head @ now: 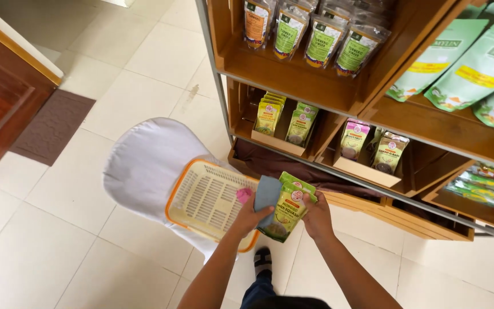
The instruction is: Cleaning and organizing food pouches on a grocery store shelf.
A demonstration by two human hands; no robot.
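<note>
A small shop: just beyond the hands (284,214), wooden shelves (293,74) display rows of packaged pouches (315,37) above a tiled floor (58,240).

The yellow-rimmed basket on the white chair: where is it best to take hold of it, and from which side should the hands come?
Probably by the long sides of the orange rim, from above. The basket lies flat and open-side-up on the white chair; its slotted walls are shallow and no handles show. The left hand and right hand, busy with green pouches and a blue cloth, cover the near corner.
</note>
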